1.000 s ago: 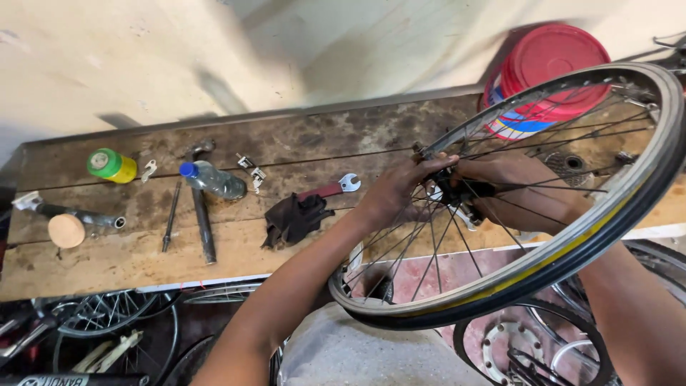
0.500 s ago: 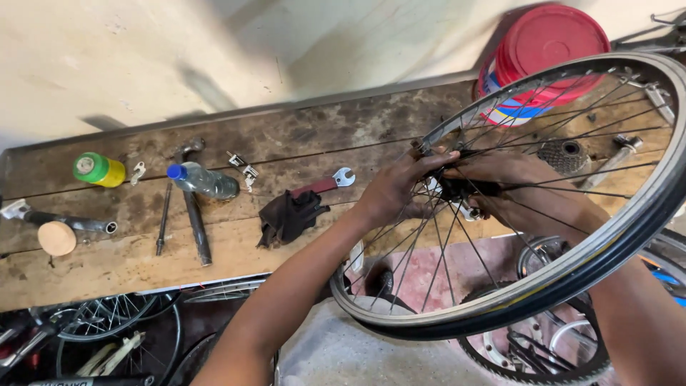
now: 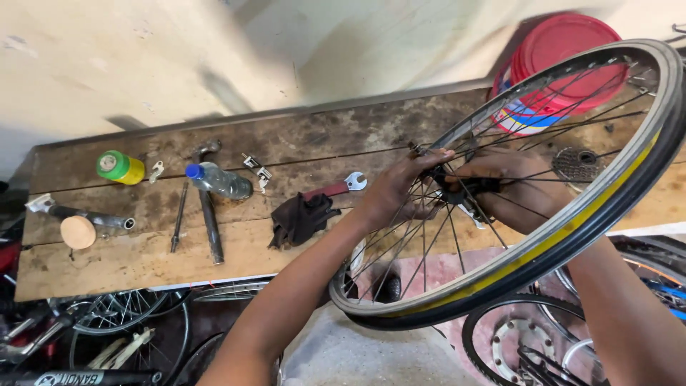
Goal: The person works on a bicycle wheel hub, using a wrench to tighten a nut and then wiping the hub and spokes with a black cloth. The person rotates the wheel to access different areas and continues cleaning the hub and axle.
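A green can point(image 3: 120, 166) with a yellow label lies at the tabletop's point(image 3: 128, 257) far left. A clear bottle point(image 3: 220, 181) with a blue cap lies nearby. A red bucket point(image 3: 554, 68) with a blue-and-white label stands far right.

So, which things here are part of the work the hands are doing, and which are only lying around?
In use:
- left hand and right hand, both at the hub
- bicycle wheel

Lying about on the wooden bench:
- plastic water bottle
- green and yellow can
- red-handled spanner
- dark rag
- hammer
- cassette sprocket
- red bucket
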